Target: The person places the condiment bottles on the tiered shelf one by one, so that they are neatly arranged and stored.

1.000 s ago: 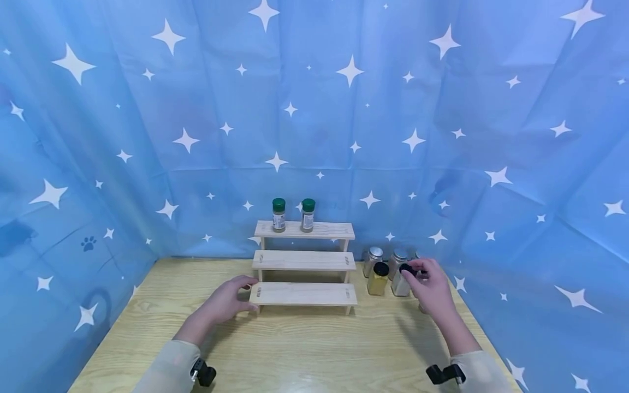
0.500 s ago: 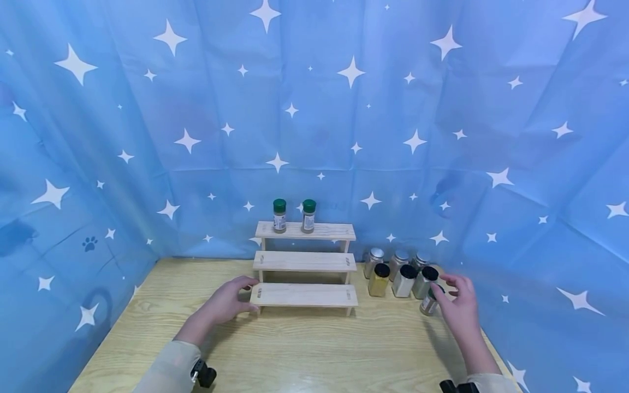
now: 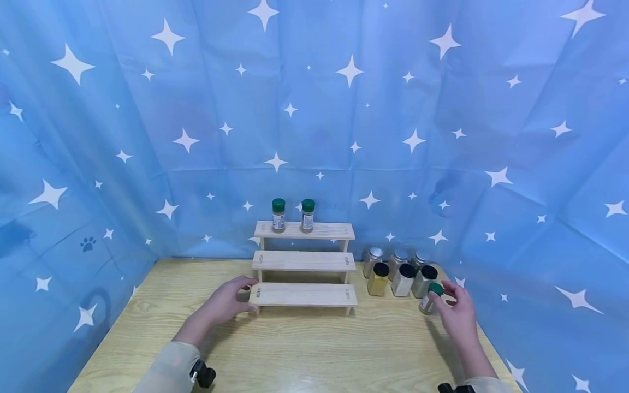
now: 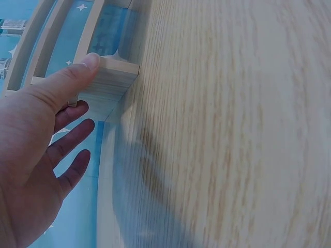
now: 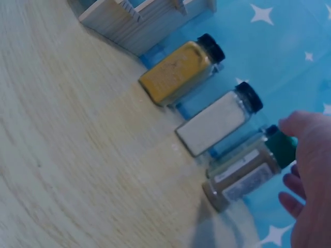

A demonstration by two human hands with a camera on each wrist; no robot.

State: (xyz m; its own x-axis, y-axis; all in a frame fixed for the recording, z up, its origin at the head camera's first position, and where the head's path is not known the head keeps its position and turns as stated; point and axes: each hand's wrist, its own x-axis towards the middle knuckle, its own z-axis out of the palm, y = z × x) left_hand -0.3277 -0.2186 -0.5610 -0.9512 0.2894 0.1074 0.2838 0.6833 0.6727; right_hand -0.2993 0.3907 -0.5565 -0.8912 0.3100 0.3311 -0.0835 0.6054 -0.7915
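The wood-grain surface (image 3: 314, 349) bears a three-tier wooden rack (image 3: 303, 295) near its back edge. To the rack's right stand three silver-lidded jars (image 3: 374, 264), and just before them a row of black-lidded jars (image 3: 403, 285) (yellow, white and greyish-green fills). A green-capped spice shaker (image 3: 426, 304) stands in front, at the row's right end. Two green-capped bottles (image 3: 278, 218) stand on the rack's top tier.

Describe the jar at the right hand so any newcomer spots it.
Right of the wooden rack, jars stand clustered. The nearest one, at the right hand, is the green-capped jar; its neighbours wear black or silvery lids.
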